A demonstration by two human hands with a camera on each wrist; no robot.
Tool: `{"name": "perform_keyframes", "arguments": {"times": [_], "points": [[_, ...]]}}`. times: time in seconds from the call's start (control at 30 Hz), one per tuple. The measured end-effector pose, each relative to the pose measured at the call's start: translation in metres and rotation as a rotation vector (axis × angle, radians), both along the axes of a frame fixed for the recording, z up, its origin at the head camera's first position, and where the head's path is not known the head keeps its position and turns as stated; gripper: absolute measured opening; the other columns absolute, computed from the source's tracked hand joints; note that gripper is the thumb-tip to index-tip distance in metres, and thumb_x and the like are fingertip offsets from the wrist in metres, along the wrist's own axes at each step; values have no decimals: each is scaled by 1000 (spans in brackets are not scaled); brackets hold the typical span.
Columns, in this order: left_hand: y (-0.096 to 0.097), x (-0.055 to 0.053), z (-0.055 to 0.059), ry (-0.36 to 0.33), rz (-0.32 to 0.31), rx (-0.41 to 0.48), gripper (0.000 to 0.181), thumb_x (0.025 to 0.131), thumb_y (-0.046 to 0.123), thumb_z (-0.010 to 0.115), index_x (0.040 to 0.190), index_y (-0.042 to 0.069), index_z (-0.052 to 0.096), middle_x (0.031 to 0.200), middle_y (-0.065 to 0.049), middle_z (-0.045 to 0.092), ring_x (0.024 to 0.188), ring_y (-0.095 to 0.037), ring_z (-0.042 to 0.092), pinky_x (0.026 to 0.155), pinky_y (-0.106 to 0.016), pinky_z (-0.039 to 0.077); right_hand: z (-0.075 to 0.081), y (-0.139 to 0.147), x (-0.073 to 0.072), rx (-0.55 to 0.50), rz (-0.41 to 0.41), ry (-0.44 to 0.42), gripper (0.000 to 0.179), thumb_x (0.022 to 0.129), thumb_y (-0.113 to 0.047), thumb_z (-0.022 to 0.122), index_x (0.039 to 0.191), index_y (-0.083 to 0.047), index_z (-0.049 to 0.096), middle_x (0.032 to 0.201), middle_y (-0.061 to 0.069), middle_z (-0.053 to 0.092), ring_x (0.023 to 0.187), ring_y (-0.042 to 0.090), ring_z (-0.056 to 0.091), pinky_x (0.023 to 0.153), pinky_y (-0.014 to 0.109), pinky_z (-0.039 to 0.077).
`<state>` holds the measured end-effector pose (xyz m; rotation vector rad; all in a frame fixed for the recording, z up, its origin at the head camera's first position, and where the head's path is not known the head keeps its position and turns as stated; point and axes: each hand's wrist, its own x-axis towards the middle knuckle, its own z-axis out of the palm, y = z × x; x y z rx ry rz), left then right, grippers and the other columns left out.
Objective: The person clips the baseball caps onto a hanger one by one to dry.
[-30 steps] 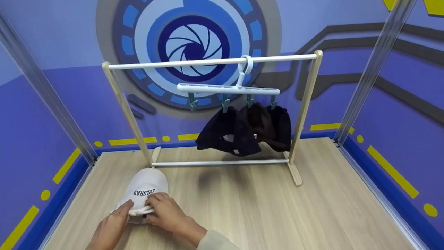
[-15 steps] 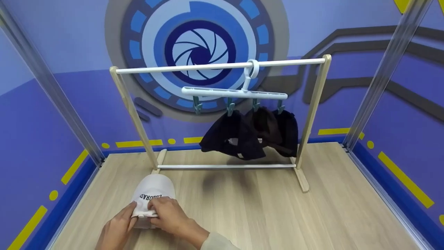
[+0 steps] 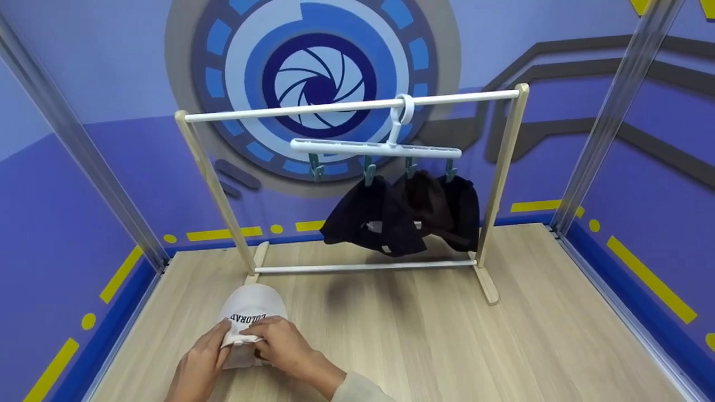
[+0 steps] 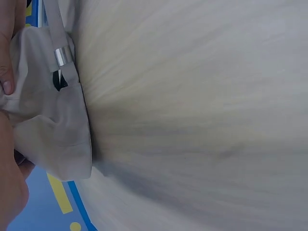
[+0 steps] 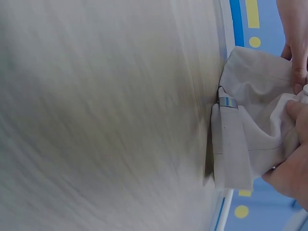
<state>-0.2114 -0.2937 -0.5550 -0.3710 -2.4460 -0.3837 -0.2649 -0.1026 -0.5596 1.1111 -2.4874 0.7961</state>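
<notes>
A white baseball cap (image 3: 254, 300) with dark lettering lies on the wooden table at front left, brim towards the rack. My left hand (image 3: 201, 354) pinches the crown fabric from the left side. Opposite it, my right hand (image 3: 286, 345) pinches the fabric on the right, so a fold of cloth rises between them. The left wrist view shows the cap's back strap with a metal buckle (image 4: 62, 56). In the right wrist view the thumb of the right hand (image 5: 291, 168) presses into the crown. Fingertips inside the cap are hidden.
Behind the cap stands a wooden rack (image 3: 505, 178) with a white top bar. A pale hanger (image 3: 374, 148) hooks over it, carrying several green clips (image 3: 369, 171). Dark caps (image 3: 374, 218) hang from the clips on its right part; the leftmost clip (image 3: 316, 168) holds nothing.
The head view has shifted slightly. Both hands stay at the crown, and their fingers have gathered and shifted the fabric a little. The hanging caps have not visibly moved.
</notes>
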Motion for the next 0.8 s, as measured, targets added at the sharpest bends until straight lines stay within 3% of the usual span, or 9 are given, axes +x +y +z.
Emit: {"name": "perform_keyframes", "arguments": {"times": [0.13,0.3,0.43,0.57,0.63,0.7,0.8], "points": [[2,2,-7,14,-8,40,43,79,-3,79,121,-2,69,119,-19,71,100,-39,71,76,-53,58,-2,1,-1,-36,9,-40,22,96,-17,70,115,-24,78,113,-16,73,109,-2,63,95,16,49],[4,-2,-12,91,-55,45,50,75,-6,81,123,2,68,121,-16,71,98,-35,72,70,-49,58,-1,3,-2,-61,-7,-54,19,96,-20,70,112,-24,79,111,-14,74,108,0,64,93,17,50],[4,-1,-11,133,-57,44,52,72,-9,82,121,1,70,118,-16,72,96,-35,72,70,-48,58,2,2,-2,-91,29,-56,19,97,-19,68,112,-21,79,113,-11,74,110,0,64,94,15,50],[8,-3,-8,126,-48,66,49,74,-10,80,121,0,70,119,-15,71,100,-34,72,75,-46,57,4,6,-6,-143,63,-71,20,98,-15,67,114,-19,79,115,-9,74,111,1,64,95,15,49],[12,-7,-5,120,-57,83,48,77,-10,79,122,0,70,121,-15,71,104,-33,71,83,-38,57,6,10,-10,-169,59,-67,21,98,-14,68,115,-18,78,115,-8,74,111,1,65,95,16,50],[15,-11,-3,117,-71,103,48,78,-11,77,123,0,69,123,-14,70,107,-32,70,94,-22,52,8,14,-12,-187,50,-57,22,97,-12,68,116,-17,78,115,-7,75,111,3,66,96,17,50],[19,-13,0,148,-88,126,50,76,-15,77,123,0,69,122,-15,70,107,-33,70,104,-2,30,11,17,-12,-208,56,-50,22,97,-14,68,116,-17,78,115,-6,75,110,3,66,95,17,50]]}}
